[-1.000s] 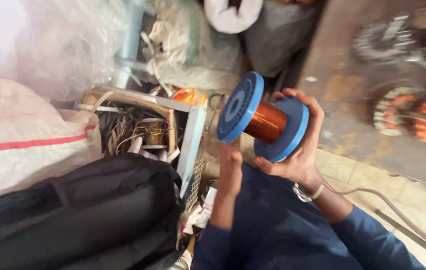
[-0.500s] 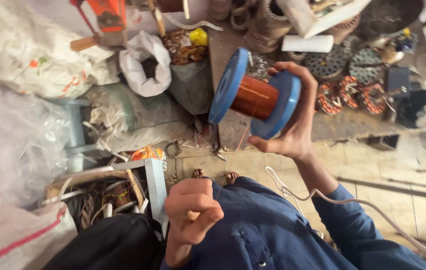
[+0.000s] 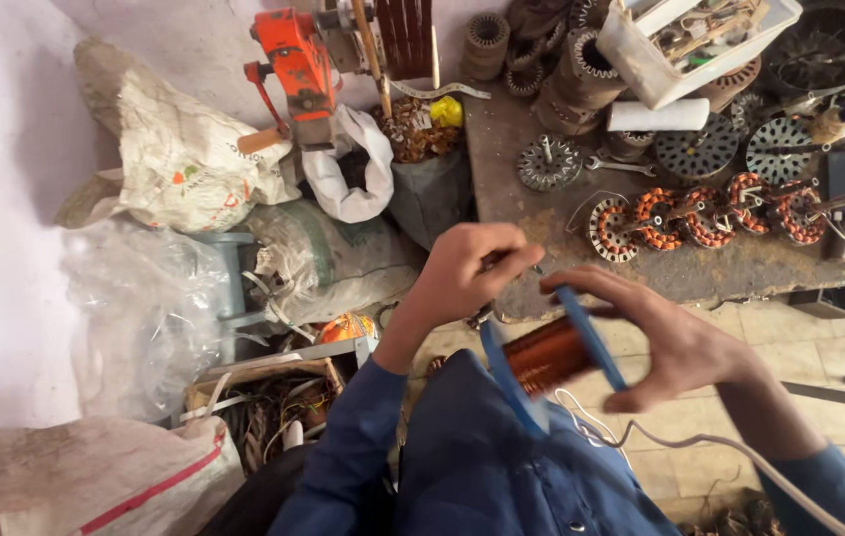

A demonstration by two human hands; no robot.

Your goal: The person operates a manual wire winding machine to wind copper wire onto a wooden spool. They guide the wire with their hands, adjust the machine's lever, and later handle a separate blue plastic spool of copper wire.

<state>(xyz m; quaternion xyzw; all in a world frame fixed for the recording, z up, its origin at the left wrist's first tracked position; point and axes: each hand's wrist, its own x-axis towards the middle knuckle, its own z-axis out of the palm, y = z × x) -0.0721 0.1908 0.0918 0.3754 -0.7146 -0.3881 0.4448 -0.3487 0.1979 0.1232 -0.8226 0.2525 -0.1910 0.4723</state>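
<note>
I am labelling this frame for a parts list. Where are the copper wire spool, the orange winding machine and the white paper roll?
copper wire spool [image 3: 544, 354], head view, on the copper winding.
orange winding machine [image 3: 293, 55], head view, on its orange body.
white paper roll [image 3: 658, 115], head view, mid-length.

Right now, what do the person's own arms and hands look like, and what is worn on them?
Both hands are bare, no gloves or rings that I can make out. The left hand and right hand come out of long dark blue sleeves that end at the wrists.

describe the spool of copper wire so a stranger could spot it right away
Below the cluttered workbench, find the person's two hands. The right hand grips the spool, with the left hand just above. It alone has blue flanges around shiny copper winding.
</note>
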